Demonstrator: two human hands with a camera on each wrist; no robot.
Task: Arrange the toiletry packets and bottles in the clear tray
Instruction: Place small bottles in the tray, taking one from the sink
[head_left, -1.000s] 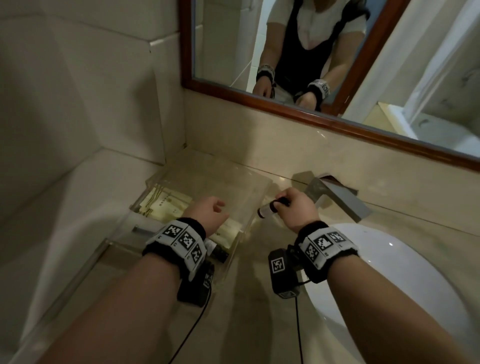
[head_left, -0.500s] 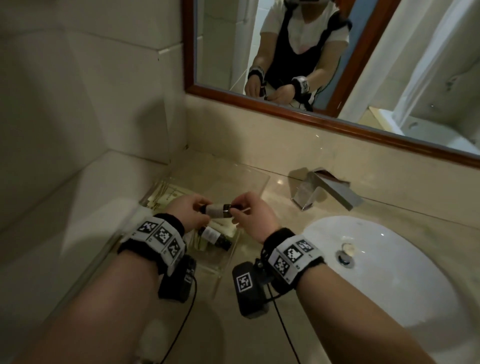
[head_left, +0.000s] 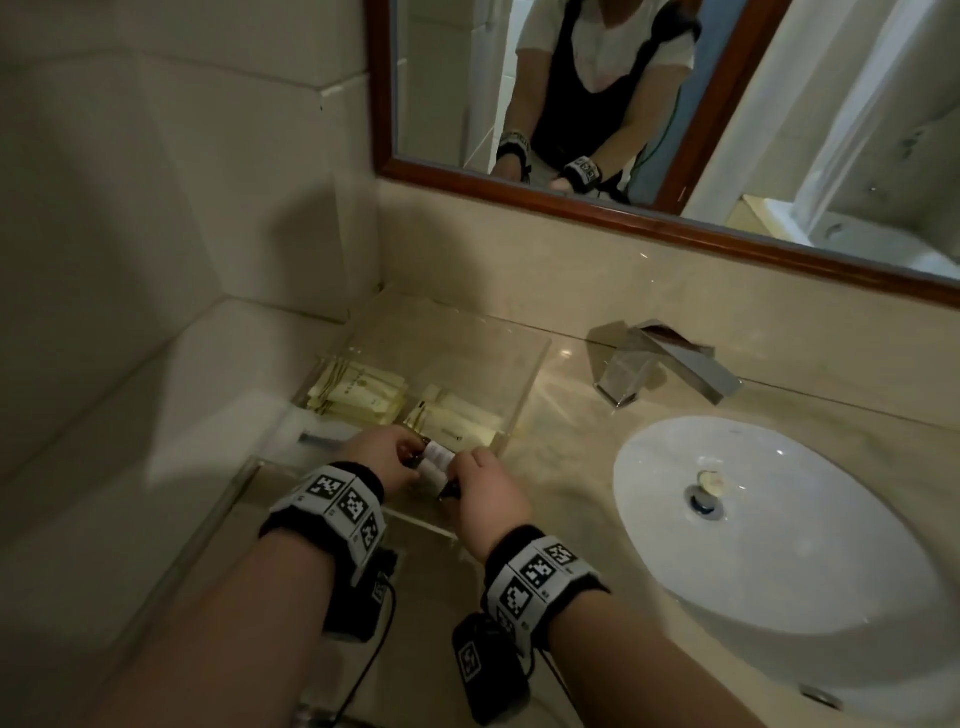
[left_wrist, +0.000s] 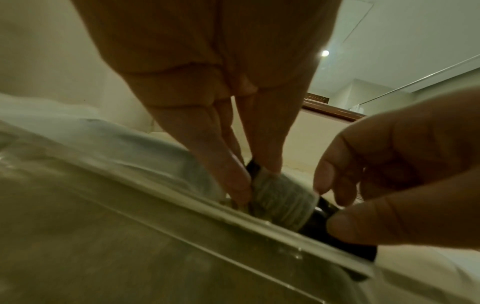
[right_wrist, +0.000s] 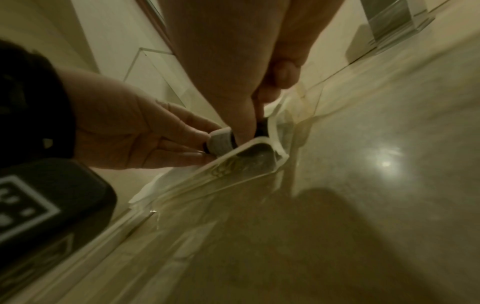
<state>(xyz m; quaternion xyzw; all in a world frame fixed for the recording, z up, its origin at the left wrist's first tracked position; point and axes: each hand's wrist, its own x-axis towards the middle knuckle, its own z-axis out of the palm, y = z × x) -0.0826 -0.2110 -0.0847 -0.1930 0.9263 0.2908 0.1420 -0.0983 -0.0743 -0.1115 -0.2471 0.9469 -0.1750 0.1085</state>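
The clear tray sits in the counter's left corner. Pale yellow packets lie in its back left section and more packets lie to the right. A small bottle with a white label and dark ends is low in the front section, lying sideways. My left hand pinches its left end and my right hand pinches its right end. In the left wrist view the bottle is just behind the tray wall. The right wrist view shows the bottle at the tray rim. A second bottle below it is mostly hidden.
A chrome faucet stands right of the tray, behind the white oval basin. A wood-framed mirror hangs above the counter. Tiled walls close in the left side and the back.
My right hand carried the bottle from beside the faucet to the tray. My left hand took its other end, and both hands lowered it into the front section.
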